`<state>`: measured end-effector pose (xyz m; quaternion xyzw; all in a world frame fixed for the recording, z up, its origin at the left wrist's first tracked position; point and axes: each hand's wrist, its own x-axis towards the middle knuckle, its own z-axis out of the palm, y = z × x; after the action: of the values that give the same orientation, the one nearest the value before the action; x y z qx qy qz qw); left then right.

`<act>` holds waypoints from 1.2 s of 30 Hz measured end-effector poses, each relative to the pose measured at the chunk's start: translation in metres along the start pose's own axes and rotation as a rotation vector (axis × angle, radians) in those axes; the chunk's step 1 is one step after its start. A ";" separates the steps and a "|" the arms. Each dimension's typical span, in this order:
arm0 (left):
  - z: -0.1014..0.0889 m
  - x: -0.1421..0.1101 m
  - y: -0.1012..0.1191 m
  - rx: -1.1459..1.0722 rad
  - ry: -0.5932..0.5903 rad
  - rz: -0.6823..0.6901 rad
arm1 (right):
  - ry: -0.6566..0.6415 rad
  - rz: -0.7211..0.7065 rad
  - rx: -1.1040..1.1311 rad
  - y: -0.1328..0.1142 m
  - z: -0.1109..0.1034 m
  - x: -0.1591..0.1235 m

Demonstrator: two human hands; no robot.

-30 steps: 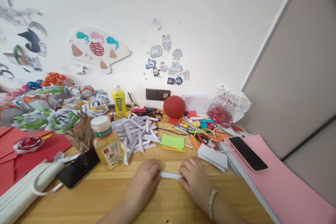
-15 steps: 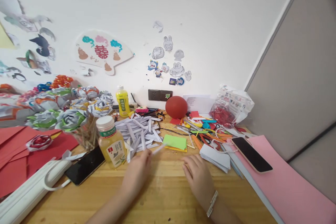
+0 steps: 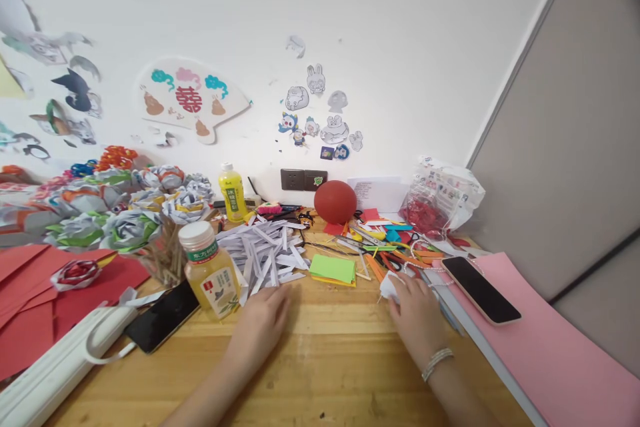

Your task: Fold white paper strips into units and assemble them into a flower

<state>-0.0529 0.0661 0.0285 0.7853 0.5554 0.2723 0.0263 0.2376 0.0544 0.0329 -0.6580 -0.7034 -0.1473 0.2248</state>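
My left hand [image 3: 265,312] rests on the wooden table with its fingers curled in, and nothing shows in them. It lies at the near edge of a heap of white paper strips [image 3: 263,247], to the right of a juice bottle [image 3: 215,280] with a white cap. My right hand [image 3: 417,310], with a bracelet at the wrist, is closed over a small stack of white paper [image 3: 389,285]. Only the stack's left end shows; hand and fingers cover the rest. A pad of green and yellow paper [image 3: 333,269] lies between the two hands.
Scissors and coloured paper scraps [image 3: 385,240] clutter the back right, near a red balloon [image 3: 335,201]. A phone [image 3: 481,290] lies on pink sheets [image 3: 545,340]. At left are paper flowers [image 3: 133,230], a black phone [image 3: 163,317] and a white power strip [image 3: 60,363].
My right hand has moved right, from bare table onto the white paper stack. The white strip that was in my left hand no longer shows there; that hand has barely moved.
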 end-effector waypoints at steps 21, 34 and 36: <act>0.015 -0.007 -0.003 0.188 0.117 0.339 | -0.080 0.061 -0.181 0.024 0.000 0.005; 0.010 -0.010 0.010 0.185 0.115 0.382 | 0.061 0.068 -0.044 0.029 0.000 0.004; 0.009 -0.010 0.010 0.175 0.111 0.391 | 0.205 0.002 0.032 0.027 -0.002 0.005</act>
<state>-0.0423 0.0553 0.0201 0.8611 0.4146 0.2659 -0.1260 0.2649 0.0598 0.0346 -0.6364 -0.6784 -0.2024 0.3063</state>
